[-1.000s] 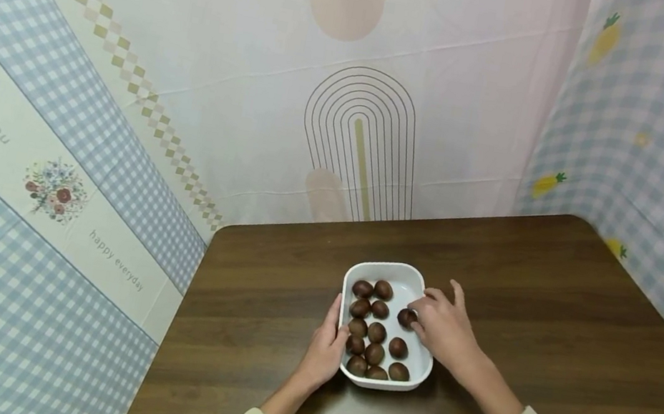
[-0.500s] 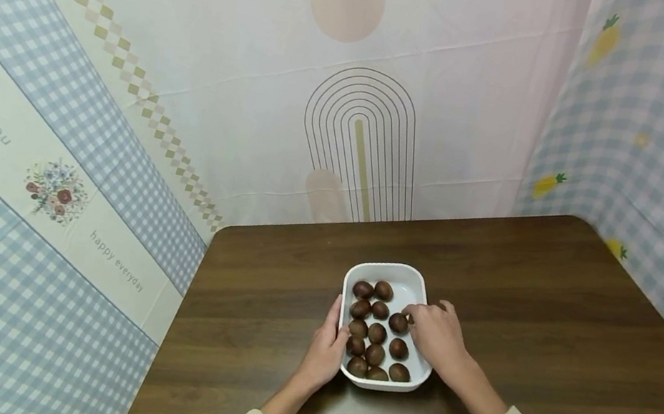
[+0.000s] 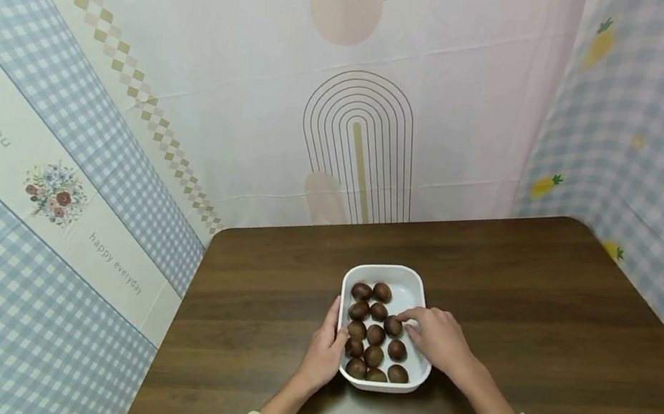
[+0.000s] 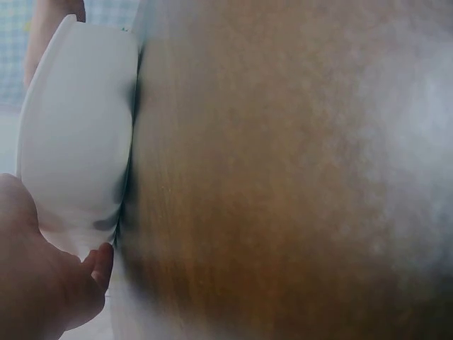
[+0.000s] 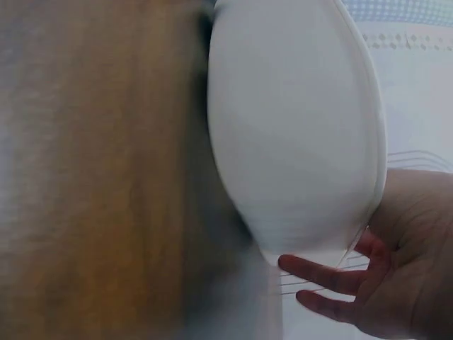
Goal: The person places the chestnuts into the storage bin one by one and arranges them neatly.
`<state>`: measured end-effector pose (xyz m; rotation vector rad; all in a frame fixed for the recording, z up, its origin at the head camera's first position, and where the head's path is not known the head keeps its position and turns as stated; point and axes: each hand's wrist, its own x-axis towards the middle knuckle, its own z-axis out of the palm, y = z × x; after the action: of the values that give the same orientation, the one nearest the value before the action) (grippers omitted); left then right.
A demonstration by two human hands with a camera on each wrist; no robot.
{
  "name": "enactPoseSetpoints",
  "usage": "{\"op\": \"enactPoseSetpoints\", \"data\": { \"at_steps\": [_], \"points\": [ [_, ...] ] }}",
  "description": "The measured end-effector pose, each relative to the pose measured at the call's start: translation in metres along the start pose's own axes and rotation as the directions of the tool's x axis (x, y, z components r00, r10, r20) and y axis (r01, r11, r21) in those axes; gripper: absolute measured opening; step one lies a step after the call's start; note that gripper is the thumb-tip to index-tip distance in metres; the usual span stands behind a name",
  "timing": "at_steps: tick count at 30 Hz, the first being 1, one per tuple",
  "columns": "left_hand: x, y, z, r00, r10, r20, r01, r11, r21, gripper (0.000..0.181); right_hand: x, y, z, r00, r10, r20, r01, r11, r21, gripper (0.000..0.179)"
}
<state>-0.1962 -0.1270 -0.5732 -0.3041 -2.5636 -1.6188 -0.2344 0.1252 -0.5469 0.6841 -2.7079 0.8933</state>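
Observation:
A white rectangular dish (image 3: 423, 290) with a raised rim stands on the table, holding several dark brown, egg-shaped things, their kind unclear. They lie in two columns on the left, with a shorter third column on the right. My left hand (image 3: 323, 354) holds the dish's left side, thumb at the rim and fingers along the outer wall. Over the right rim reaches my right hand (image 3: 440, 338), its forefinger touching the top of a brown egg-shaped thing (image 3: 393, 327) in the third column. In the right wrist view, other fingers (image 5: 322, 275) hang loosely outside the dish (image 5: 297, 120).
The dark wooden table (image 3: 253, 296) extends around the dish. A pale printed cloth (image 3: 242, 113) hangs behind it, with checked cloth at both sides. Bare dish floor (image 3: 409, 299) shows at its far right corner.
My right hand has brought the brown egg-shaped thing leftward and slightly nearer, beside the second column, and its fingers have loosened around it. The left hand stays on the dish.

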Motion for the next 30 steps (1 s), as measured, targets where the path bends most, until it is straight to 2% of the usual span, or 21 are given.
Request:
{"op": "enactPoseSetpoints", "data": {
  "at_steps": [8,14,23,26,30],
  "points": [
    [0.002,-0.004,-0.001,1.000,-0.002,0.007,0.002,0.999,-0.055,0.066,-0.013,0.009,0.002,0.998,-0.031,-0.060,0.038,0.991,0.129,0.028],
    [-0.004,-0.004,-0.006,1.000,0.002,0.017,0.000,0.993,-0.114,0.066,-0.026,0.014,0.005,0.995,-0.030,-0.098,0.049,0.980,0.192,0.043],
    [-0.012,-0.006,-0.009,1.000,-0.002,0.009,0.002,1.000,0.000,0.063,-0.033,0.014,0.021,0.974,-0.013,-0.228,0.068,0.970,0.235,0.059],
    [-0.014,-0.007,-0.009,1.000,-0.009,0.007,0.009,0.999,0.031,0.062,-0.032,0.011,0.024,0.970,-0.008,-0.243,0.068,0.968,0.241,0.060],
    [-0.015,-0.008,-0.010,1.000,-0.006,-0.002,0.006,0.997,0.073,0.062,-0.032,0.010,0.025,0.975,0.007,-0.222,0.046,0.972,0.231,0.061]
  ]
}}
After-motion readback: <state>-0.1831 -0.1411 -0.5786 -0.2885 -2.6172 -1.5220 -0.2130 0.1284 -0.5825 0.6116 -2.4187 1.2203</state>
